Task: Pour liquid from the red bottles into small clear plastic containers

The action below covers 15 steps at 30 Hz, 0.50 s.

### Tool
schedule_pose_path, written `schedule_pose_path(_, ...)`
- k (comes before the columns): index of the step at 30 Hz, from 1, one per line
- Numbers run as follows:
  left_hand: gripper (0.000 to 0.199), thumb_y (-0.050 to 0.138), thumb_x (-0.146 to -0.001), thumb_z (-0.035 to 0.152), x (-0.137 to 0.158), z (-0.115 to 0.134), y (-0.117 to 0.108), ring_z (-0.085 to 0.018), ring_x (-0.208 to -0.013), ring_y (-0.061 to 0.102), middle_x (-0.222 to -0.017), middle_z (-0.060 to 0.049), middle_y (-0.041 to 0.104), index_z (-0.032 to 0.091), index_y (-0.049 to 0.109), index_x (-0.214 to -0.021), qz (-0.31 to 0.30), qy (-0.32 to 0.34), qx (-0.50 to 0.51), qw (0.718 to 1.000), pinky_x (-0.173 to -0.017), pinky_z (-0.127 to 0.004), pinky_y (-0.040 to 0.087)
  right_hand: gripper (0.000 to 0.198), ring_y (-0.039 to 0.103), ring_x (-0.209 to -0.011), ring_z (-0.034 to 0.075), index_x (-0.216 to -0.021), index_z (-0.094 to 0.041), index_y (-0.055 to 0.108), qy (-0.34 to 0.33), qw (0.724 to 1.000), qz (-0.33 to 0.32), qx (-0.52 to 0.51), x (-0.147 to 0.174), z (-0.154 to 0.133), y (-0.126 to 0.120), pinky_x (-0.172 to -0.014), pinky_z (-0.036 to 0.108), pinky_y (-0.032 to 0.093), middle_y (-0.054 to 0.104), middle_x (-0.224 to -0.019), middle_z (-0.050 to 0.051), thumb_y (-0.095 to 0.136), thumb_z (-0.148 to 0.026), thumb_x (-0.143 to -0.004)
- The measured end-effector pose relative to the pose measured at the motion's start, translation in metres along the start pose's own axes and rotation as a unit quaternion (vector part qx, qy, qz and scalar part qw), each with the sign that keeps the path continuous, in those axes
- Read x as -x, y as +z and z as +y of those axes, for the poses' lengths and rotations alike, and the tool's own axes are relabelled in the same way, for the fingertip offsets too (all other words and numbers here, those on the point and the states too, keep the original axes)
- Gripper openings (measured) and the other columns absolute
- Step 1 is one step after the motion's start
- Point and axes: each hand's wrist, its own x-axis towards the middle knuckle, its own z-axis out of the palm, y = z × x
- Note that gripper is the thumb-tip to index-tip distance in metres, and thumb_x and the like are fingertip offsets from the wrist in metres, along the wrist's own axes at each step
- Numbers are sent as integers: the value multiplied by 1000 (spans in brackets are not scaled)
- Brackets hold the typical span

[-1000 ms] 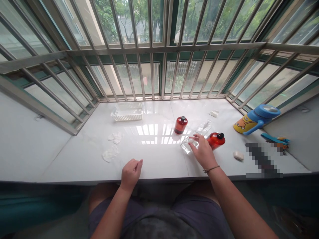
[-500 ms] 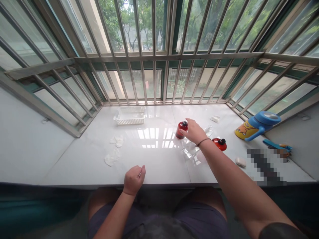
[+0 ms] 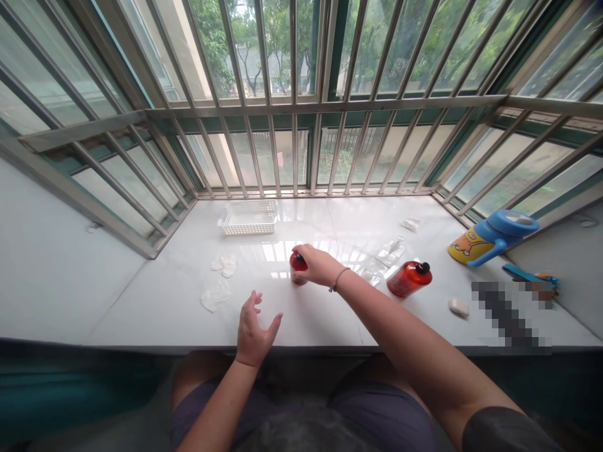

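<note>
My right hand (image 3: 319, 265) is closed around the upper part of a small red bottle (image 3: 298, 276) with a black cap, over the middle of the white counter (image 3: 311, 320). Its fingers hide part of the bottle. Nearer the counter's front edge, my left hand (image 3: 255, 333) is open and holds nothing, thumb and fingers apart, below and left of the bottle. A second, larger-looking red bottle (image 3: 409, 280) with a black cap stands to the right, beyond my right forearm. Clear plastic wrapping (image 3: 390, 251) lies between the two bottles.
White crumpled tissues (image 3: 215, 295) lie at left. A white perforated basket (image 3: 248, 220) stands at the back. On the right are a blue-and-yellow jug (image 3: 490, 238), a pale bar-like piece (image 3: 458, 307), a blue-handled tool (image 3: 522, 274) and a blurred-out object. Metal bars line the window behind.
My right hand has carried the small red bottle left, toward the middle of the counter. My left hand has gone from a fist to open fingers. The second bottle is now less covered.
</note>
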Motion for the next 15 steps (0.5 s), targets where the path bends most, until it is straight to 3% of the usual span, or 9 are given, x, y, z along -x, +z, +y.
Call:
schedule_pose_path(3, 99, 83, -92, 46, -2, -1, 1, -38, -134, 66, -153, -25, 56, 20, 25, -168, 3, 6, -9, 1000, -99, -53, 66, 69, 74, -105, 26, -139, -28, 62, -69, 996, -38, -28, 6, -39, 19, -87, 37, 57, 70, -137, 8, 91, -30, -76)
schedule_pose_path(6, 105, 85, -89, 52, -1, -4, 4, -41, -142, 61, -158, -28, 52, 18, 25, -168, 9, 5, -20, 1000, -108, -58, 61, 73, 76, -104, 26, -141, -30, 63, -147, 983, -80, -68, 15, -70, 30, -87, 36, 59, 71, -140, 7, 94, -30, -74)
schedule_pose_path(10, 103, 84, -88, 56, 6, -10, 9, -40, -141, 64, -154, -26, 59, 18, 28, -166, 35, -11, -34, 999, -112, -58, 60, 72, 71, -125, 30, -146, -33, 62, -223, 964, -80, -119, 22, -73, 14, -103, 43, 58, 69, -145, 7, 90, -48, -82)
schedule_pose_path(12, 105, 85, -85, 58, 10, -11, 10, -40, -137, 67, -151, -25, 62, 18, 30, -165, 26, -42, -29, 998, -109, -56, 62, 61, 68, -131, 30, -149, -32, 61, -179, 979, -31, -95, 21, -53, -10, -109, 46, 56, 68, -147, 8, 78, -54, -94)
schedule_pose_path(15, 102, 86, -84, 59, 13, -12, 10, -39, -129, 73, -146, -24, 67, 18, 36, -162, 21, -78, -28, 996, -104, -54, 66, 50, 68, -128, 28, -146, -34, 62, 10, 995, 37, 94, 21, 2, -58, -108, 44, 55, 69, -144, 7, 72, -50, -100)
